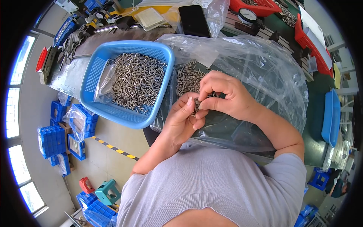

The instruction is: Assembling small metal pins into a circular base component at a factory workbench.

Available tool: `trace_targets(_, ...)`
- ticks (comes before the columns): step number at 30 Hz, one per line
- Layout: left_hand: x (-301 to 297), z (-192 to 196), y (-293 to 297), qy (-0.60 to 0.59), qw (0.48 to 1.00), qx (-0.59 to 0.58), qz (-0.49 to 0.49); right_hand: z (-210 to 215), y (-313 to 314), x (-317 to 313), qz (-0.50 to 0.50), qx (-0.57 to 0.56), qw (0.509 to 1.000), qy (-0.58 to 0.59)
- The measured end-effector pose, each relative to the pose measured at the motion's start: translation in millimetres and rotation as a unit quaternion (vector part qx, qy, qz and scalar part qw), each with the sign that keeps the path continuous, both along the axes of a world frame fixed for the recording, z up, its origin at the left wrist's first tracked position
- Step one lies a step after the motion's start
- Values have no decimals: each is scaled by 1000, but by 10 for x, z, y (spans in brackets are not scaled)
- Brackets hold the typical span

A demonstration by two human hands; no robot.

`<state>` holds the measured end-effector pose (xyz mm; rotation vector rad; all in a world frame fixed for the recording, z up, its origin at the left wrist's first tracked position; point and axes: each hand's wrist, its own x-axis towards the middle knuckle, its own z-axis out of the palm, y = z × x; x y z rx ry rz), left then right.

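Observation:
My left hand (180, 120) is closed, its thumb and curled fingers around a few small metal pins (195, 110). My right hand (227, 95) meets it from the right, with thumb and forefinger pinched at a small metal piece (197, 101) too small to make out well. Just beyond both hands a loose pile of small metal pins (188, 78) lies on clear plastic sheeting (264, 72). To the left stands a blue plastic basket (130, 123) with a heap of the same silvery pins (138, 77) and a clear plastic bag (104, 84) inside.
A black phone (194, 20) and a paper pad (149, 18) lie at the back. A dial gauge (247, 15) stands back right, by red baskets (314, 45). A blue tray (331, 118) sits at the right edge. Blue crates (51, 140) and a green stool (108, 192) are on the floor left.

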<state>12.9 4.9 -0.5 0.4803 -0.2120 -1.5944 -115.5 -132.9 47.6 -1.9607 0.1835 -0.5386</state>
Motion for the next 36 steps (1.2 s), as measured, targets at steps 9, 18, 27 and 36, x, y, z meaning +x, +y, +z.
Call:
trace_targets(9, 49, -47, 25, 84, 994, -74, 8, -76, -144, -106, -30, -240, 966, 96)
trace_targets(18, 47, -34, 12, 61, 997, -49, 4, -221, -96, -47, -48, -350, 931, 95)
trace_targets(27, 34, -3, 10, 19, 999, -29, -3, 92, -75, -75, -27, 25, 995, 88)
trace_targets(36, 11, 33, 15, 10, 1000, 4, 6, 59, 30, -41, -5, 57, 997, 57)
